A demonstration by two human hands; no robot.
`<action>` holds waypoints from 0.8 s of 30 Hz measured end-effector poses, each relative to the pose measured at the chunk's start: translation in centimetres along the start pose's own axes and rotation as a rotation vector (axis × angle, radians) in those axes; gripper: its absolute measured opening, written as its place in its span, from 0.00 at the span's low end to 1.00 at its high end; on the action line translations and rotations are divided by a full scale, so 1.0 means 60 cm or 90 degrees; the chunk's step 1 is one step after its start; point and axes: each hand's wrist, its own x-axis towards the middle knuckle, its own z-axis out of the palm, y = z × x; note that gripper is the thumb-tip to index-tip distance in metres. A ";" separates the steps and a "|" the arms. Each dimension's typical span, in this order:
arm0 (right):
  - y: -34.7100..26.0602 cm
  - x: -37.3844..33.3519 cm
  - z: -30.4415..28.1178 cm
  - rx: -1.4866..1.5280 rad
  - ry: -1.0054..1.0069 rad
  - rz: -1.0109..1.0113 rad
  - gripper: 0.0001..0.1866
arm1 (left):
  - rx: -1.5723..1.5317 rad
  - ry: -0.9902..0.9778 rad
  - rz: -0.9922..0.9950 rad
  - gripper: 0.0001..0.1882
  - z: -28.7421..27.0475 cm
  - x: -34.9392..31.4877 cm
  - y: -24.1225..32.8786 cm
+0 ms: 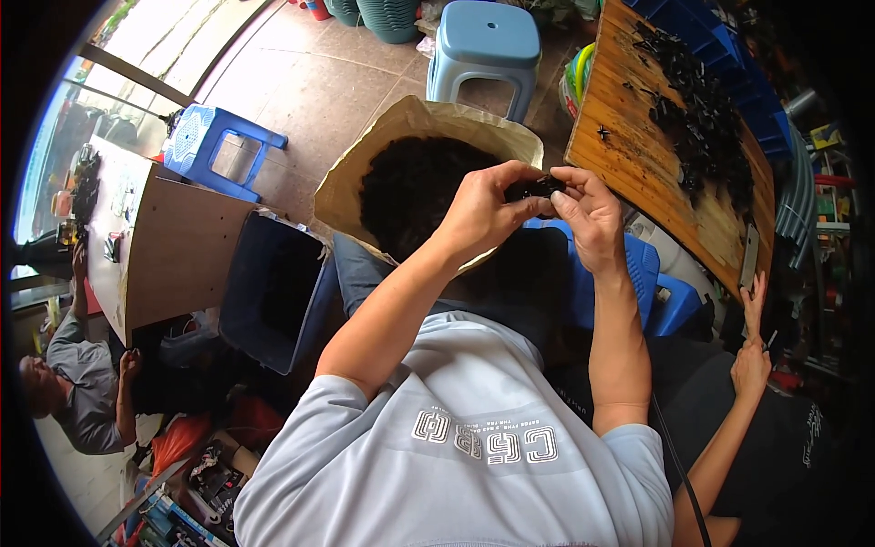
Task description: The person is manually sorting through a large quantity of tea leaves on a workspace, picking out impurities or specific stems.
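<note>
Both my hands meet over the right rim of a large open sack filled with black pieces. Between the thumb and fingers of my left hand is a small black part. My right hand pinches the same part from the other side. Its exact kind is too small and too covered by fingers to make out. More black parts lie heaped on the wooden table to the right, with a few loose ones near its left edge.
A light blue stool stands beyond the sack, a darker blue stool at left. An open dark blue bin sits left of my legs. One person works at a table far left; another's hands are close on my right.
</note>
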 end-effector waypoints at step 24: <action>0.009 -0.001 -0.009 -0.044 -0.010 -0.015 0.12 | 0.224 0.066 0.205 0.11 0.023 -0.003 -0.005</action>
